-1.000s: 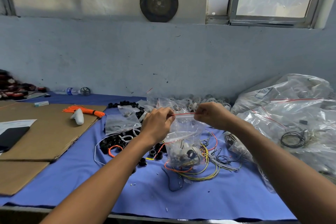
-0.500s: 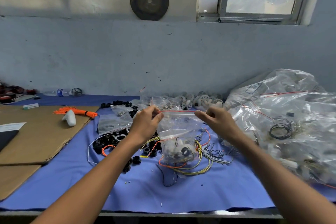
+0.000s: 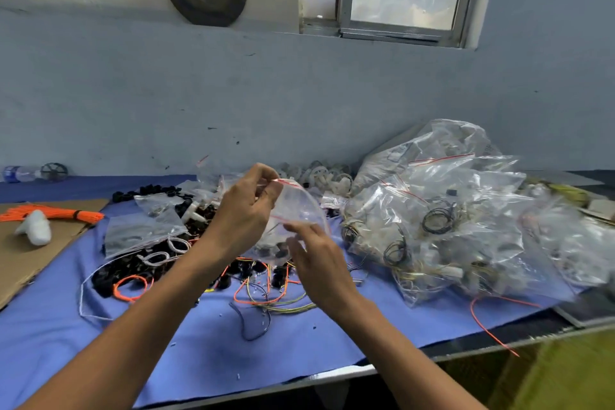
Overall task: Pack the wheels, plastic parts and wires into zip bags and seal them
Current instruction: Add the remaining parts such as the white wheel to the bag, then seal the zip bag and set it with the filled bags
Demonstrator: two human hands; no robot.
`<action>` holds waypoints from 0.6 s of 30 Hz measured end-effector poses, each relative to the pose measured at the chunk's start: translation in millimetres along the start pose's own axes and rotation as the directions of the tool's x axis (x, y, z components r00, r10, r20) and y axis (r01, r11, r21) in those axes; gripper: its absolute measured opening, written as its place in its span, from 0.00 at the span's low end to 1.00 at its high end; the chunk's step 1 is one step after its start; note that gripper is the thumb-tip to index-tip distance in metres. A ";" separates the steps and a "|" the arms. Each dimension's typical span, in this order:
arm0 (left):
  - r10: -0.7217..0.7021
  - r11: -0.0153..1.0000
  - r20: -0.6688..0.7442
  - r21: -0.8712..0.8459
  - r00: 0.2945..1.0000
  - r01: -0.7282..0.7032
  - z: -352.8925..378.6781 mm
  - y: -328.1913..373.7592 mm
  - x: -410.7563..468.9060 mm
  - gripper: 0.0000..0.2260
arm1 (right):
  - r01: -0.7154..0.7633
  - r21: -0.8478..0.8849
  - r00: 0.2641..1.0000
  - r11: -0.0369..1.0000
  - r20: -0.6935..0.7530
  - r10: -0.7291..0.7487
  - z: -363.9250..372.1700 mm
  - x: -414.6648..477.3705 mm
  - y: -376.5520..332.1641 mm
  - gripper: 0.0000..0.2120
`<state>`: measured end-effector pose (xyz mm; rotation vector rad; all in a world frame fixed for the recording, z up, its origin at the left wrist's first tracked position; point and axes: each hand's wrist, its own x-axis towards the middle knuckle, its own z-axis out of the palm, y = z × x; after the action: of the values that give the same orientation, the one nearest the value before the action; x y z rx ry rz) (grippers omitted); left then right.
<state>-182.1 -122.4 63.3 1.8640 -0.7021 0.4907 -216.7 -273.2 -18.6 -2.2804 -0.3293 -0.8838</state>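
Zip bag [image 3: 299,206], head view: held in the air over the blue cloth [image 3: 199,343], above the loose wires [image 3: 266,296], with small dark and white parts sagging in its bottom. The left hand [image 3: 244,213] pinches the top corner at the red zip strip [image 3: 286,181], finger and thumb closed on it. The right hand [image 3: 319,263] sits lower, fingers near straight against the bag's lower side, with no clear grip visible.

Change: half a second ago both hands pinched the strip, one at each end, pulled flat between them. Now the right hand has let go and dropped, and the bag hangs tilted from the left pinch alone, the strip curving down to the right. The view has also swung toward the right-hand pile. Judgement: the seal pass looks done and this bag is probably ready to go on the pile of packed bags [image 3: 449,210]. Whether the strip is closed along its whole length cannot be told, because of blur.

Counts:
- One bag in hand, two hands.
- At least two flat bags [image 3: 139,233] lie on the cloth at left.
- The packed bags at right are many and overlapping, not countable.
- Black wheels [image 3: 133,266] are a heap, uncounted.
- White wheels [image 3: 319,173] are a row by the wall, uncounted.
- Loose wires are a tangle of orange, yellow-green and dark, uncounted.
- One tied orange bundle [image 3: 56,215] and one white piece [image 3: 35,226] lie on the cardboard [image 3: 13,263].
- One bottle [image 3: 18,173] lies far left.
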 end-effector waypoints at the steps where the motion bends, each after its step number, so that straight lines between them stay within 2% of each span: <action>1: -0.007 0.998 -0.006 -0.065 1.000 0.007 1.1 4.2 -1.2 0.03 | 0.003 -0.005 0.998 1.000 -0.068 -0.004 -7.5 4.5 -0.9 0.12; 4: 0.016 0.991 -0.015 -0.135 1.000 -0.018 -2.3 11.4 -6.8 0.06 | -0.097 0.038 0.977 0.995 -0.189 0.103 -37.2 18.9 1.3 0.11; 6: 0.021 0.994 -0.006 -0.105 1.000 -0.022 -9.2 6.2 -16.1 0.11 | -0.191 0.159 0.950 0.969 -0.217 0.223 -63.8 26.3 9.4 0.11; 10: -0.070 0.997 -0.005 -0.040 0.998 0.070 -37.5 -34.7 -49.1 0.10 | -0.217 0.285 0.870 0.934 -0.378 0.317 -148.8 43.7 45.8 0.08; 12: -0.151 0.988 -0.031 0.036 0.988 0.152 -55.5 -63.3 -63.9 0.11 | -0.201 0.312 0.786 0.928 -0.514 0.343 -202.1 60.6 67.8 0.07; 15: -0.247 0.955 -0.106 0.143 0.963 0.261 -80.6 -101.2 -82.0 0.18 | -0.249 0.285 0.592 0.926 -0.712 0.378 -276.6 94.1 110.3 0.07; 17: -0.299 0.937 -0.136 0.147 0.944 0.318 -91.3 -125.1 -91.5 0.14 | -0.320 0.283 0.479 0.904 -0.775 0.412 -316.1 107.7 147.5 0.10; 18: -0.321 0.929 -0.143 0.144 0.936 0.341 -95.1 -138.0 -96.1 0.08 | -0.386 0.269 0.456 0.882 -0.776 0.436 -328.9 110.5 165.9 0.14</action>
<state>-163.0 29.1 -55.2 2.0416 -0.2626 0.4435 -228.1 -615.6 156.1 -1.5092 0.6107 -1.5079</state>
